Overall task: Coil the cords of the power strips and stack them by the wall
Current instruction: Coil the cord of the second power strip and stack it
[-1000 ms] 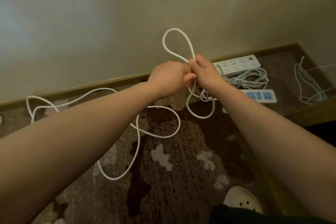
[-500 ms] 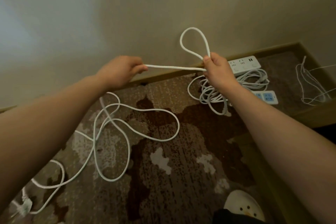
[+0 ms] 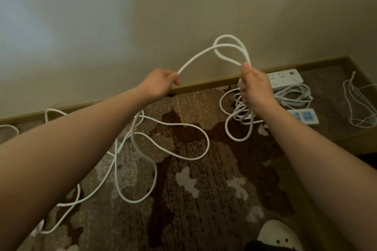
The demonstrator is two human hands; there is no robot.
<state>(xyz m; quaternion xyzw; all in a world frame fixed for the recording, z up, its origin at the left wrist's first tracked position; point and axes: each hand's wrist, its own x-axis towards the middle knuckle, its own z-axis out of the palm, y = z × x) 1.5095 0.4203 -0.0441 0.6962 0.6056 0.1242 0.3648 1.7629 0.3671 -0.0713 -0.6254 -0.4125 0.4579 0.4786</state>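
Observation:
A long white cord (image 3: 169,149) sprawls in loose loops over the patterned carpet. My right hand (image 3: 255,85) grips gathered loops of it, and two loops stand above my fist (image 3: 230,49). My left hand (image 3: 161,82) pinches the same cord a little to the left, and the stretch between my hands arcs upward. A white power strip (image 3: 287,79) lies by the wall behind my right hand, with a coiled cord (image 3: 293,96) in front of it. A strip with blue sockets (image 3: 306,116) lies nearer, partly hidden by my right forearm.
The wall's baseboard (image 3: 204,85) runs across the back. A thin white cable (image 3: 359,106) lies tangled at the far right. A wooden ledge (image 3: 346,144) borders the carpet on the right. A white shoe (image 3: 279,236) shows at the bottom edge.
My left hand has moved right, toward my right hand, lifting the cord into an arc. A second loop now stands above my right fist. The floor loops have shifted.

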